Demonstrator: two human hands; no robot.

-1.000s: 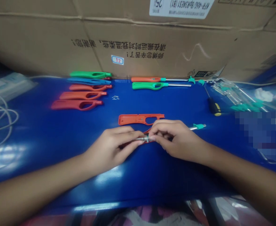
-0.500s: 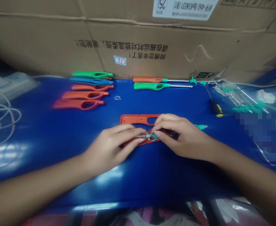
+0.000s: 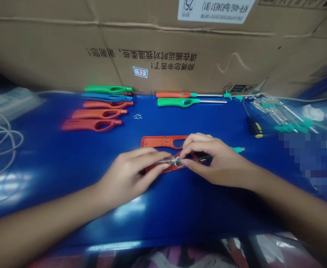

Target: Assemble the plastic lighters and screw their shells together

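Note:
My left hand (image 3: 134,169) pinches a clear tube-like lighter part (image 3: 167,160), probably the fuel tank, between thumb and fingers. Close against it, my right hand (image 3: 212,158) has its thumb and fingertips closed at the tube's right end, where a small teal part and a thin pale wire show. Both hands are over an orange lighter shell half (image 3: 170,168), which they partly cover. Another orange shell half (image 3: 155,141) lies open-side up just behind, its right end hidden by my right hand. A teal tip (image 3: 238,149) shows beyond my right hand.
Several coloured lighter casings (image 3: 96,125) lie at the back left, near small screws (image 3: 137,116). Two lighters with metal tubes (image 3: 177,102) are at the back, before a cardboard box (image 3: 68,44). To the right are a screwdriver (image 3: 254,127) and bagged metal tubes (image 3: 278,113); a white cable (image 3: 5,130) coils left.
My right fingertips have shifted slightly at the end of the clear part, and less of the teal piece shows. The whole view has moved a little; both hands stay in place.

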